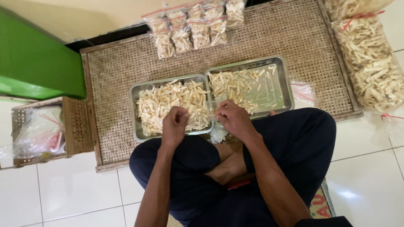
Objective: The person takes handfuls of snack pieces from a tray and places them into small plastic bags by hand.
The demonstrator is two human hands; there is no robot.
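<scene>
Left hand: I've got my left hand (174,122) over the near edge of the left tray (135,110), fingers curled in and pinched together over the pale snack sticks (168,103); I cannot tell whether a stick sits between the tips.
Right hand: my right hand (232,118) is at the seam where the two trays meet, fingers pinching the mouth of a small clear bag (213,110).
Clear bag: thin, see-through, hanging between my hands at the front of the trays, just above my knees.
Left tray: steel, heaped full of sticks.
Right tray: the right tray (280,90) is steel too, sticks piled at its left half, bare metal on the right.
Mat: both trays rest on a woven rattan mat (113,80) laid on white floor tiles.
Packed bags: a row of filled small packets (191,27) with red ties lies along the far edge.
Big sack: a large clear sack (372,63) of the same sticks sits well off to the right.
Me: sitting cross-legged in dark trousers.
</scene>
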